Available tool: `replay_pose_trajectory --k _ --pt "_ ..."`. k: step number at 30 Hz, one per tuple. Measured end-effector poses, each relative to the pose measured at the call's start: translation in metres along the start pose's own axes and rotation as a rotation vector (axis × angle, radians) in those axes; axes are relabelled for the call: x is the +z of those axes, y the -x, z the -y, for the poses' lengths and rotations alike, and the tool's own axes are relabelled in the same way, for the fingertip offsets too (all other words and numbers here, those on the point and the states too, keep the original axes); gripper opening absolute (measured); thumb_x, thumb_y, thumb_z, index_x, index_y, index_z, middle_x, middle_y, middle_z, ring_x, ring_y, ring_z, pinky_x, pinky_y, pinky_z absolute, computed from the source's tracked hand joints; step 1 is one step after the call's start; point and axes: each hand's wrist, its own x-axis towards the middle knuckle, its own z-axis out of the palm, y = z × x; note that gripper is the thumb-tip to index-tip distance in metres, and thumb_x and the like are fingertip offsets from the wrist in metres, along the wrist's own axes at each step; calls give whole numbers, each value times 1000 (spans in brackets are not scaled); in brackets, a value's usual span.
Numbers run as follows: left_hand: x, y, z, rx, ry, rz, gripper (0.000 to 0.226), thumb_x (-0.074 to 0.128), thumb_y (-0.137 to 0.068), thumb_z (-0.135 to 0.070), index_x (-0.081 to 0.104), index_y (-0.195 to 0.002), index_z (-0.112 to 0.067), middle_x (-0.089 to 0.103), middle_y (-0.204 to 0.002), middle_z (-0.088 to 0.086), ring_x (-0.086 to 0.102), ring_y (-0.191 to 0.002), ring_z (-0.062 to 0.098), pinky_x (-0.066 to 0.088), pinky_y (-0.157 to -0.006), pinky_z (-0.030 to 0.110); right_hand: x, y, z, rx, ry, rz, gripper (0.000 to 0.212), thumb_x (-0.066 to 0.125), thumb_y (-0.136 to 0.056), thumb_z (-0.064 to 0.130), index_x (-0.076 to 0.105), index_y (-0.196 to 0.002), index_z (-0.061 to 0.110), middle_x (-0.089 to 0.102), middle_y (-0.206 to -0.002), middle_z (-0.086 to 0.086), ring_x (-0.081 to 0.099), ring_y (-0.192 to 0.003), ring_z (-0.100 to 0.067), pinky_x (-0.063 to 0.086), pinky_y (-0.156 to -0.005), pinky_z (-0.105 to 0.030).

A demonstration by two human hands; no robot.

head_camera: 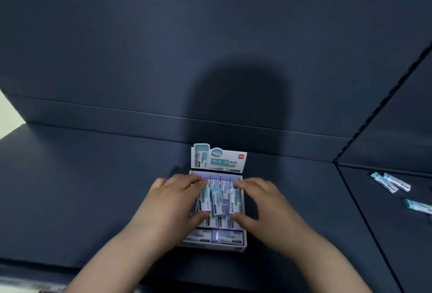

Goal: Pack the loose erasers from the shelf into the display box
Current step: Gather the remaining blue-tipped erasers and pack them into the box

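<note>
- display box (243,244) sits on the dark shelf (93,187), centre of view, header card (219,160) upright at its far edge
- box looks nearly full: purple erasers (228,235) lie packed in rows underneath, and the top erasers (217,201), 3 with teal sleeves, lie on them
- left hand (177,199) is on the left side of that group, fingers curled over the far ends, thumb at the near ends
- right hand (259,201) mirrors it on the right side; the hands are apart, with the 3 erasers between them, both clamped on the group
- middle eraser is tilted and looks unseated; the outer 2 lie roughly straight
- loose erasers (390,183) lie far right on the next shelf section, well apart from the box, at least 3 in view
- handling, my read: small, light, firm rubber blocks in slick paper sleeves; not fragile, but a sleeve can slide off the block
- best hold: pinch across the 2 long sides, or end to end as here; don't drag by the sleeve alone
- thin card box will likely skid or flex under a hard push, so press straight down and steady a wall with 1 hand
- tight rows mean an eraser should go in square; a tilted 1 is likely to jam against its neighbours
</note>
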Motion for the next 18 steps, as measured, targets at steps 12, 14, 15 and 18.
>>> replay_pose_trajectory --k 12,14,15,18 --pt "11 -14 38 215 14 18 63 57 -85 -46 34 -141 -27 33 -145 -13 30 -134 10 26 -106 32 29 -5 26 150 173 -120 54 53 -87 43 36 -138 32 29 -144 15 24 -133 -8 19 -111 -24" --pt "9 -16 34 250 41 14 63 68 -77 -44 49 -133 -23 49 -136 -8 46 -126 14 36 -99 35 31 -5 34 141 172 -126 54 53 -88 43 36 -138 33 29 -144 16 22 -134 -7 19 -111 -25" --pt "9 -16 31 268 50 23 62 66 -79 -43 46 -135 -23 47 -138 -8 43 -128 14 33 -101 34 33 -6 37 139 172 -127 54 53 -88 42 36 -138 33 29 -144 16 21 -134 -7 19 -110 -25" --pt "16 -13 27 324 91 8 62 48 -91 -43 25 -145 -25 27 -149 -11 22 -138 9 16 -109 28 37 -6 43 141 192 -120 55 53 -88 43 34 -138 34 29 -144 16 20 -135 -7 18 -107 -24"
